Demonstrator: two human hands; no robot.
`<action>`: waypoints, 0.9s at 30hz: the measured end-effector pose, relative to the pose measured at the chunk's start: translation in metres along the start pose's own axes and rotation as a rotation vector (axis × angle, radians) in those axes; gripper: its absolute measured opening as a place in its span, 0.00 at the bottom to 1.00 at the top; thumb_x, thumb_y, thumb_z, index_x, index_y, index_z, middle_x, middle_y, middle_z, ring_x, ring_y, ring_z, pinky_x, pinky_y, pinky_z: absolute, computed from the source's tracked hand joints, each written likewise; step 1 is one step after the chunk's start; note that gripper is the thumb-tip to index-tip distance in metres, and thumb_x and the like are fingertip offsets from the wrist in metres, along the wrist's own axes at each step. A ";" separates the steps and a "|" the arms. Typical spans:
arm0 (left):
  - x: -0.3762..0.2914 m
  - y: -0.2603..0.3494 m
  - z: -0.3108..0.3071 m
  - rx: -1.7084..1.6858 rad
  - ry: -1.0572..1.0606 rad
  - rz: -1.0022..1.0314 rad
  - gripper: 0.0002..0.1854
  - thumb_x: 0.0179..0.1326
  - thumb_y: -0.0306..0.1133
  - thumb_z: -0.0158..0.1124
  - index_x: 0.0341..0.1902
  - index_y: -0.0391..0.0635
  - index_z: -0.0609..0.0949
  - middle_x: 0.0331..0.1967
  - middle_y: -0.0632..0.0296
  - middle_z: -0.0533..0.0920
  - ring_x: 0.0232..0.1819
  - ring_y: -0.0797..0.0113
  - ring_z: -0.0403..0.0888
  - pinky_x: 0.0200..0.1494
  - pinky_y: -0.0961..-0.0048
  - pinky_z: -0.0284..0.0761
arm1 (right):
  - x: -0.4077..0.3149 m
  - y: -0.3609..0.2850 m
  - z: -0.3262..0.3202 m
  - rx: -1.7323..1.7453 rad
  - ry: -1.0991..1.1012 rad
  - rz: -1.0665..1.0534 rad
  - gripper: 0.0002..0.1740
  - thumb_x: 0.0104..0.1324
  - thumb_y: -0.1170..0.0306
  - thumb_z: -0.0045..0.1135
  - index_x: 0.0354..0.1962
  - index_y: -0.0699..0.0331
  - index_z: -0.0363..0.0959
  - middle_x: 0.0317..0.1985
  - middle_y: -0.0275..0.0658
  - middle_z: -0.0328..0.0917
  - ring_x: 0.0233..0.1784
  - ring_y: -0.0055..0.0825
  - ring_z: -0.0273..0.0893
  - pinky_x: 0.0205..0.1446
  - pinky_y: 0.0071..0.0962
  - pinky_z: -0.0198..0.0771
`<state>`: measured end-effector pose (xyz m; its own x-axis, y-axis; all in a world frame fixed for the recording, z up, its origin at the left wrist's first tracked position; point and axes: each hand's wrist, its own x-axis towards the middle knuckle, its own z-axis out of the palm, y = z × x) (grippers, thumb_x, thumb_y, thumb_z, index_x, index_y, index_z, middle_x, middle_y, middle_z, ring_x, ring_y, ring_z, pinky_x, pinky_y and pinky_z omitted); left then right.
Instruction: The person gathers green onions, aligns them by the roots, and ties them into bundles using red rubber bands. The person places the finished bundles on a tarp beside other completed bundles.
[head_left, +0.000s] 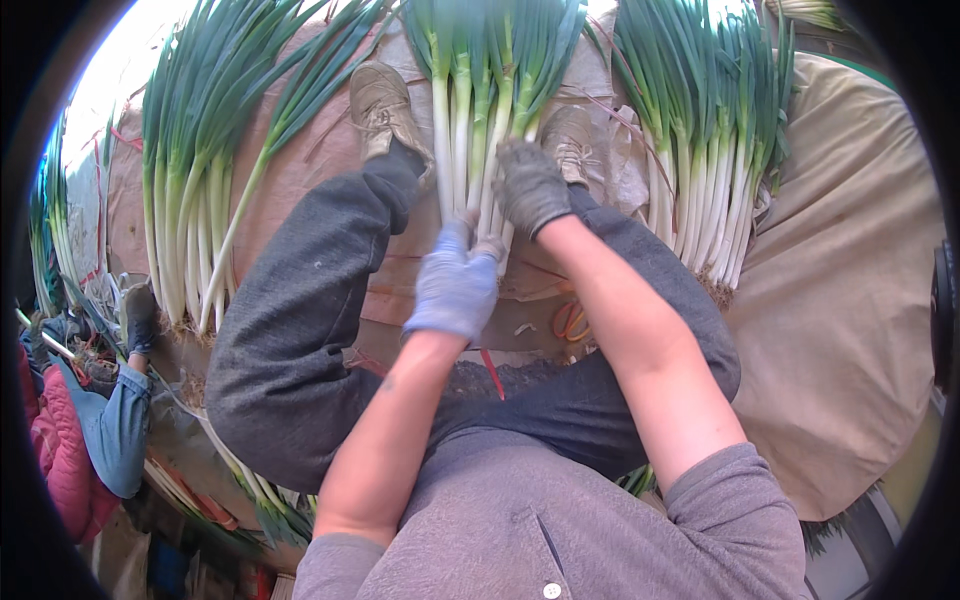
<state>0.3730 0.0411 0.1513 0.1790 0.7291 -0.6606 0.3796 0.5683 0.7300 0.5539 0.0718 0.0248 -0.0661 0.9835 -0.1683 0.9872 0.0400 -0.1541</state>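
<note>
Between my legs lies a bunch of long green onions (480, 142), with white stalks toward me and green leaves pointing away. My left hand (454, 285), in a pale blue glove, grips the lower ends of the white stalks; it is slightly blurred. Farther up, my right hand (532, 184), in a dirty grey glove, is curled around stalks at the bunch's right side. The lower tips are partly hidden by the left glove. Orange-handled scissors (571, 322) lie on the ground covering near my right forearm.
Rooted onions lie in a pile at left (191, 195) and another pile at right (697, 165). A beige cloth-covered mound (832, 300) is on the right. At far left sits another person (112, 420), with a gloved hand near onions. A red strip (492, 373) lies by my lap.
</note>
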 end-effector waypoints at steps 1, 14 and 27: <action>-0.023 0.018 -0.029 -0.309 0.010 0.204 0.19 0.70 0.32 0.54 0.63 0.43 0.76 0.53 0.54 0.82 0.50 0.67 0.81 0.55 0.69 0.77 | -0.026 -0.009 0.010 -0.018 -0.011 -0.026 0.30 0.62 0.62 0.56 0.60 0.66 0.68 0.64 0.52 0.68 0.68 0.46 0.65 0.72 0.41 0.60; -0.076 -0.215 -0.293 -0.227 0.749 -0.210 0.18 0.69 0.35 0.59 0.58 0.41 0.78 0.51 0.50 0.84 0.51 0.61 0.82 0.57 0.67 0.76 | -0.120 -0.050 0.070 0.502 -0.201 0.769 0.22 0.60 0.67 0.57 0.52 0.67 0.73 0.51 0.57 0.78 0.56 0.50 0.76 0.62 0.42 0.69; -0.052 -0.259 -0.226 0.293 0.617 -0.327 0.19 0.68 0.36 0.59 0.59 0.41 0.78 0.52 0.50 0.83 0.52 0.59 0.81 0.58 0.66 0.75 | -0.127 -0.044 0.080 0.508 -0.226 0.868 0.14 0.58 0.68 0.59 0.42 0.63 0.80 0.40 0.50 0.84 0.46 0.44 0.82 0.54 0.39 0.74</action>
<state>0.0605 -0.0580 0.0367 -0.4920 0.6706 -0.5552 0.5669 0.7308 0.3803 0.5071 -0.0694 -0.0246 0.5629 0.5795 -0.5893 0.5333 -0.7994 -0.2767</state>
